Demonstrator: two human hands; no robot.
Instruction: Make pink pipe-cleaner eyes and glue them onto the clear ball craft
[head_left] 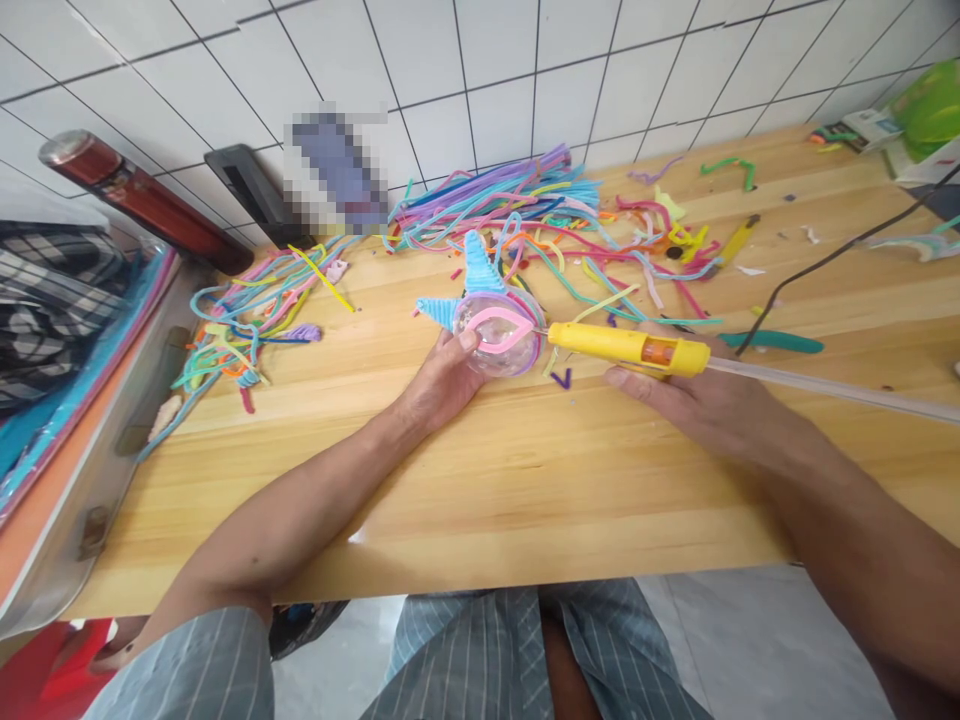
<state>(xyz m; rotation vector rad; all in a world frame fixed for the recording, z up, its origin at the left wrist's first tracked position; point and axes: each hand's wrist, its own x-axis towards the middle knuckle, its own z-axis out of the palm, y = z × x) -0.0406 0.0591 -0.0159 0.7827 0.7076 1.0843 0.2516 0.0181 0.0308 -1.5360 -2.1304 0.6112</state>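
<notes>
My left hand (pixel 448 378) grips a clear round plastic ball (pixel 480 362) by its lower left side, the thumb pressing on a pink pipe-cleaner loop (pixel 501 318) on its front. Two blue pointed pieces (pixel 481 262) wound from pipe cleaner stick out at the ball's upper left, and a purple strip edges its right. My right hand (pixel 679 385) is wrapped round a yellow hot glue gun (pixel 630 345), its nozzle at the right tip of the pink loop. A clear glue stick (pixel 832 388) juts out of the gun's back. Whether the nozzle touches the loop I cannot tell.
Behind the ball lies a large bundle of pipe cleaners (pixel 495 195), with loose ones (pixel 262 300) at the left. A dark red flask (pixel 150 205) stands by the tiled wall. Teal-handled pliers (pixel 780 342) and a black cord (pixel 817 258) lie right. A plastic box (pixel 90 520) borders the left.
</notes>
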